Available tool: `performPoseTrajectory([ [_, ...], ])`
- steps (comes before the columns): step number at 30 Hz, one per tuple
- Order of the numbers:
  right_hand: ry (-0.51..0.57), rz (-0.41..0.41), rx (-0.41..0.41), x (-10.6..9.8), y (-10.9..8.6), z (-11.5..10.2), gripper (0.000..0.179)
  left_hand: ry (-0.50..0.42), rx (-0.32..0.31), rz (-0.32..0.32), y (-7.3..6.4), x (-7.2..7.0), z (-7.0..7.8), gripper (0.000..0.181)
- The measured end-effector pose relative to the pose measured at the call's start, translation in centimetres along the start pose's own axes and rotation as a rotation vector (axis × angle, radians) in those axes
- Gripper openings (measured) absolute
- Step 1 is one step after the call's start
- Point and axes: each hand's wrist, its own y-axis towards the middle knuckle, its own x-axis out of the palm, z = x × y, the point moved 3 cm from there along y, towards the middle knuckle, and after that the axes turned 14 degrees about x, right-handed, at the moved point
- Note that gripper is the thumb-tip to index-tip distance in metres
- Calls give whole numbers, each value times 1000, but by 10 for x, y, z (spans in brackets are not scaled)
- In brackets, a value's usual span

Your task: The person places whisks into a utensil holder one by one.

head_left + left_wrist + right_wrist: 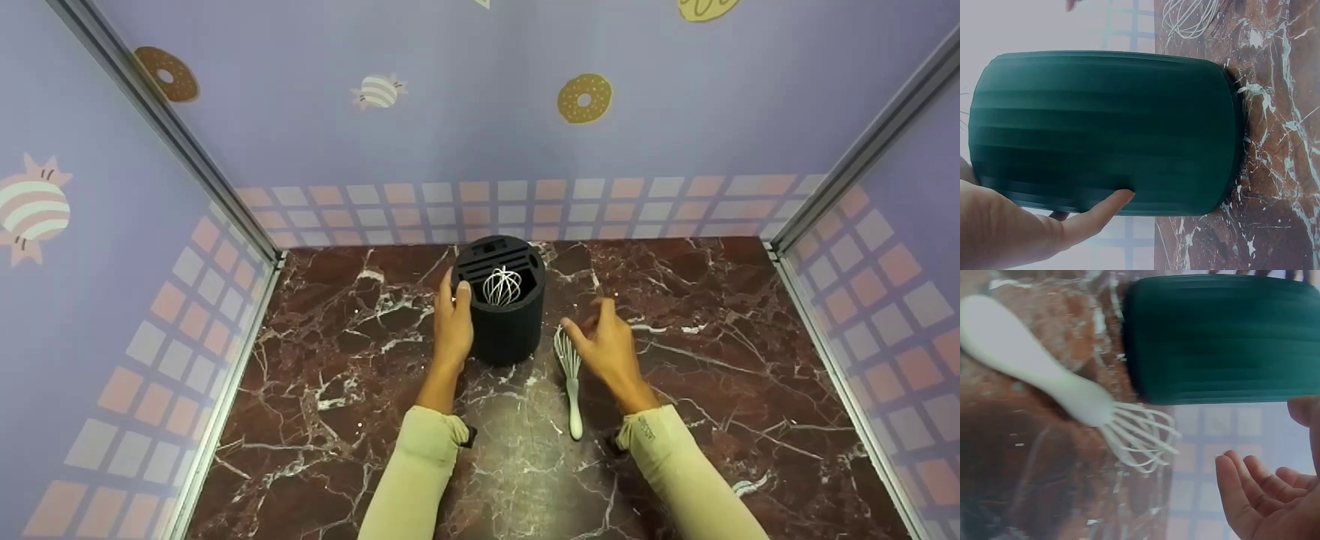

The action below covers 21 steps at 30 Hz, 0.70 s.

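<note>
Left hand [453, 328] grips the dark holder [511, 334], wire whisk [501, 287] inside. My right hand [610, 351], fingers loosely bent, hovers beside a second whisk [573, 397] on the desk [720, 405].

Head view high, facing forward-down; wrist views close, sideways, sharing holder [1100, 129].

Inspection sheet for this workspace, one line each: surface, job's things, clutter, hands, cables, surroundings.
Surface: glossy reddish-brown, white-veined marble-patterned tabletop.
Job's things: dark cylindrical holder with a slotted top, upright; pale wire whisk head showing in its opening; white-handled wire whisk lying beside the holder, handle towards the person.
Clutter: nothing seen.
Hands: left hand grips the holder's side; right hand hovers near the lying whisk, apart from it, holding nothing.
Cables: nothing seen.
Surroundings: lilac panels with pink-and-white checks, doughnuts and sweets.
</note>
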Motion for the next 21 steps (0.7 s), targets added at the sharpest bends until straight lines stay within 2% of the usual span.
performPoseTrajectory([
  [5,-29,-49,50,9,-8,17,59,1,-1,1,0,0,0,56],
  [10,-51,-83,55,17,-16,30,59,4,-6,-2,0,-1,0,56],
  [21,-91,-171,98,29,-32,47,56,-1,-12,-7,-1,0,1,56],
])
